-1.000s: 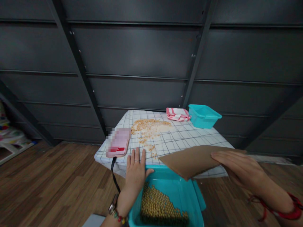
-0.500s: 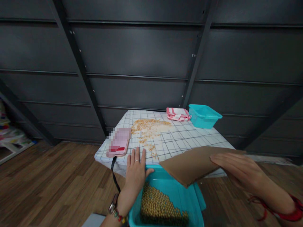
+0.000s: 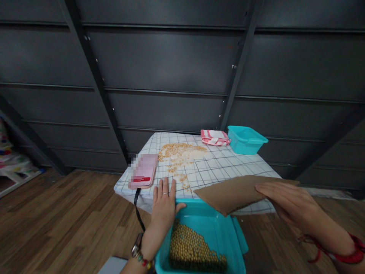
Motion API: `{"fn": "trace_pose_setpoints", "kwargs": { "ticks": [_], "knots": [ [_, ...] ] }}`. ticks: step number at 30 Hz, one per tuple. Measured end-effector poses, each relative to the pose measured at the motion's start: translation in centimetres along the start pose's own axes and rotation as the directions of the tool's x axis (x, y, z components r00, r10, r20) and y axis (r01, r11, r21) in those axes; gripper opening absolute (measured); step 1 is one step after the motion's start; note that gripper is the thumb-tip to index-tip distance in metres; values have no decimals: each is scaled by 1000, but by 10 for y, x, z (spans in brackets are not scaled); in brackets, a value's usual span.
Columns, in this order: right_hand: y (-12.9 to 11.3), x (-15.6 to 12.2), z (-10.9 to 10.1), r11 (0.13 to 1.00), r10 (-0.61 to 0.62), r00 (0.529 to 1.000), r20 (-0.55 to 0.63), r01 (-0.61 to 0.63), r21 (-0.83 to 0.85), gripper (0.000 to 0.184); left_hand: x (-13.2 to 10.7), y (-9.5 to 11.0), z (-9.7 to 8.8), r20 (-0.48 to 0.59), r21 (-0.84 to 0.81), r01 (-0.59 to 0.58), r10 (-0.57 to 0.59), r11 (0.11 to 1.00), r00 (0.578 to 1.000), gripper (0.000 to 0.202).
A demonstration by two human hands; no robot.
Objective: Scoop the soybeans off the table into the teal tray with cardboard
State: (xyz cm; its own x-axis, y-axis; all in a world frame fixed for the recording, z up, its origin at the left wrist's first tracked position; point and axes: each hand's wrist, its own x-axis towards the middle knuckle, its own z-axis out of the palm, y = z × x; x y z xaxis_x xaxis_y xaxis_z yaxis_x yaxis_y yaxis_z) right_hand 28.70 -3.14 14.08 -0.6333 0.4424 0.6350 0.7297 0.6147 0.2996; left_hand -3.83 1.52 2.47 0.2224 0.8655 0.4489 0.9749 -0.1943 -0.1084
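My left hand lies with fingers stretched out at the front edge of the checked tablecloth, its thumb by the rim of a turquoise basin. Round yellow-green beans cover part of the basin's bottom. In my right hand is a bent sheet of brown cardboard, pinched at its right side and held tilted over the basin's far right and the table's edge. On the cloth beyond my left hand lie scattered yellow grains with a patch of whitish grains beside them.
A pink phone with a black strap rests at the table's left. Toward the back right are a folded red-and-white cloth and a smaller turquoise container. A dark panelled wall stands behind the table.
My right hand and the cardboard have shifted slightly right and up, showing more of the basin's far side. My left hand, the basin and the grains look the same.
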Motion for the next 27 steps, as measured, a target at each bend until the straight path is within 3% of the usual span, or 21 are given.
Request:
{"fn": "trace_pose_setpoints", "kwargs": {
  "ticks": [4,17,27],
  "knots": [
    [-3,8,0,990,-136,990,-24,135,-52,34,0,0,2,-1,6,-7,7,1000,1000,70],
    [-1,16,16,980,-165,985,-45,158,-117,31,0,1,0,47,0,-3,3,1000,999,80],
    [-4,11,8,986,-156,987,-36,154,-56,34,0,0,4,44,21,-12,11,1000,999,79]
  ]
}}
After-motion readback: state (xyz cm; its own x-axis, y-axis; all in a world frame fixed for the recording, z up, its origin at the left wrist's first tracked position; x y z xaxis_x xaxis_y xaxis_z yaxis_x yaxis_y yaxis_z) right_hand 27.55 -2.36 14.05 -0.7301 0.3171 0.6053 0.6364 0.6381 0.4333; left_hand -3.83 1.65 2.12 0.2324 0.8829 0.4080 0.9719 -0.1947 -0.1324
